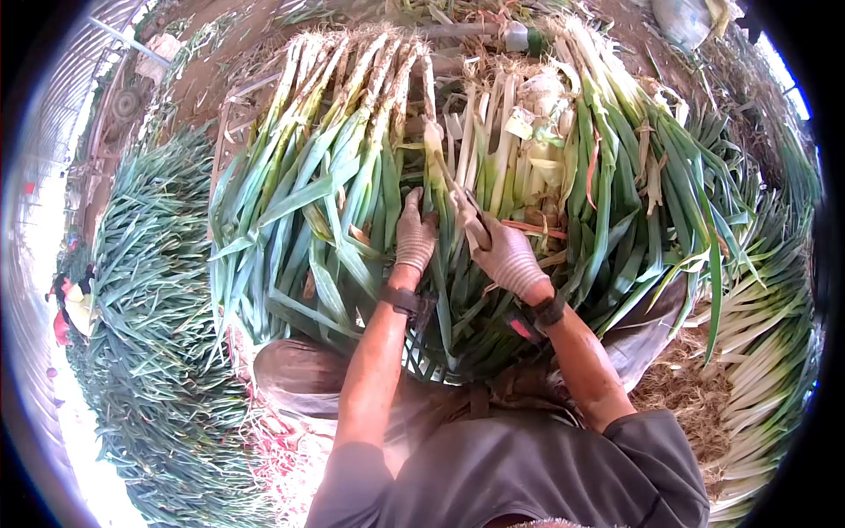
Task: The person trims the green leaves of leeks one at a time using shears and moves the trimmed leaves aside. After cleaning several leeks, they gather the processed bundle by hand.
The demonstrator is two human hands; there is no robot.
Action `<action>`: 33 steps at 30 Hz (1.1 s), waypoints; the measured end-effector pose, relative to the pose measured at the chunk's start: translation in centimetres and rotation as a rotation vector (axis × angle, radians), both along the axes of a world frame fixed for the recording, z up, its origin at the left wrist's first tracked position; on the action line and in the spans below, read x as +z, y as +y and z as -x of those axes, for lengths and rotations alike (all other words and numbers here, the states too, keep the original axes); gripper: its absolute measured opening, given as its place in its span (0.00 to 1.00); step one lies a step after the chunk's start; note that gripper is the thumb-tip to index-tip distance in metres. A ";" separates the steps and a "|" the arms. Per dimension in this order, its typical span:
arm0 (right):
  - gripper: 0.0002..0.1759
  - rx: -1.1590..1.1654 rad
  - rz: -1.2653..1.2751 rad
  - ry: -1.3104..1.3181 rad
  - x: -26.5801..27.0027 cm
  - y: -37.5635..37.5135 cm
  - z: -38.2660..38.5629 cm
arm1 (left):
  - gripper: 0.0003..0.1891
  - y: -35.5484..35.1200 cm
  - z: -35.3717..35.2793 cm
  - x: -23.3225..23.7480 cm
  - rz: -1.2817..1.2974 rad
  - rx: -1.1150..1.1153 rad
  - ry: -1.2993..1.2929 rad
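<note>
Long leeks with pale, rooted stalks and green leaves lie in a broad heap before me. My left hand (pixel 415 233), in a striped glove, rests among the leaves with its index finger stretched upward and thumb apart; its other fingers are partly hidden. Just right of it runs a single leek (pixel 434 154), roots pointing away from me. My right hand (pixel 506 253), gloved too, is closed around a pale, withered leek leaf (pixel 459 201) beside that stalk. A thin dark edge shows at its fingers, too small to name.
Leek bunches lie on the left (pixel 343 114) and right (pixel 616 123) of the heap. A large green pile (pixel 167 352) fills the left side. Rows of white-stemmed leeks (pixel 766 361) and dry root trimmings (pixel 682 396) lie at right. Red netting (pixel 286 449) is beside my leg.
</note>
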State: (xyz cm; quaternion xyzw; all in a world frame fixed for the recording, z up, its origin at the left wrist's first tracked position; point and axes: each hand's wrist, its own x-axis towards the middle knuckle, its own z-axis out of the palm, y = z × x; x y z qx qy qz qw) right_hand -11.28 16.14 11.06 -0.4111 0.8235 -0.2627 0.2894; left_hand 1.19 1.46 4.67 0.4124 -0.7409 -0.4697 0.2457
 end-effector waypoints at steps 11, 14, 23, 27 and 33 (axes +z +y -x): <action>0.17 -0.066 0.007 0.078 -0.7 -7.7 3.5 | 0.26 -0.4 -0.1 -0.3 -0.108 -0.019 0.060; 0.18 -0.073 -0.005 0.080 -1.6 -10.5 5.1 | 0.28 -0.5 -0.3 0.2 -0.159 -0.051 0.004; 0.22 -0.135 0.087 0.043 -2.3 -16.9 9.0 | 0.28 -0.4 -0.5 -1.1 -0.151 -0.097 0.123; 0.22 -0.227 0.221 -0.071 -3.2 -16.1 10.6 | 0.28 1.7 0.9 -0.3 -0.037 -0.169 0.025; 0.28 -0.176 0.128 0.006 -0.9 -8.9 8.3 | 0.26 2.9 3.3 9.0 0.140 -0.498 -0.687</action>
